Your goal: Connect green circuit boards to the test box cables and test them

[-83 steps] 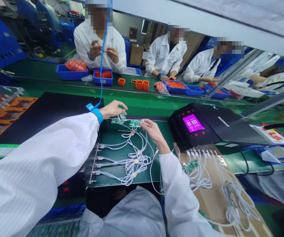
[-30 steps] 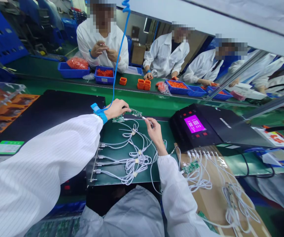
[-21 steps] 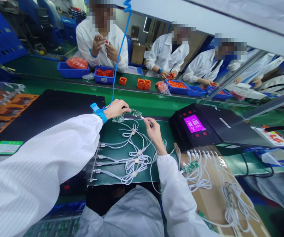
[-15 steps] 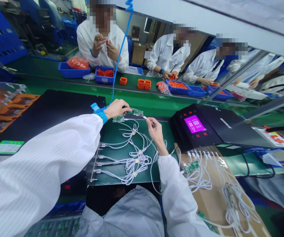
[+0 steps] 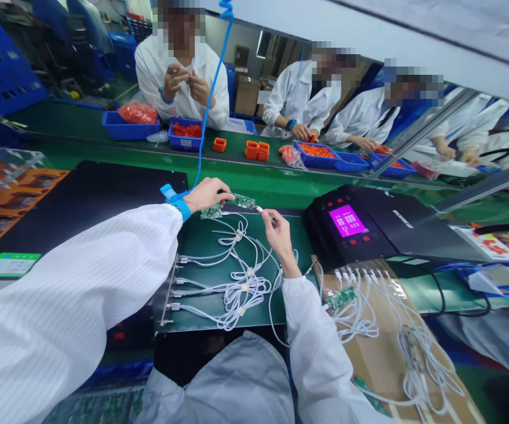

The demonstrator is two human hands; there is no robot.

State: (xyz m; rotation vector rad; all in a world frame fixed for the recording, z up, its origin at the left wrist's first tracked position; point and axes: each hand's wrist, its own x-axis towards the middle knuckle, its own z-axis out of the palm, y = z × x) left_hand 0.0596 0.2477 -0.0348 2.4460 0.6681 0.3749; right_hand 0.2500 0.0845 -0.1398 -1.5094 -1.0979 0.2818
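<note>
Beyond the coiled white cables [image 5: 257,287], the left hand [image 5: 208,195] pinches a circuit board [image 5: 243,202] by one end, apparently leaving the other end accessible, where the right hand [image 5: 277,232] pinches a white cable plug [image 5: 259,209].

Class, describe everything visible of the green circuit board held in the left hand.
The circuit board is a small, narrow, stiff-looking green strip carrying pale and silvery components, too small to tell apart. It is held up near the far edge of the dark green work surface, sloping slightly down to the picture's right. The left hand pinches and partly covers its left end; at its right end is a white plug held by the right hand. The plug's seating is unclear.
</note>
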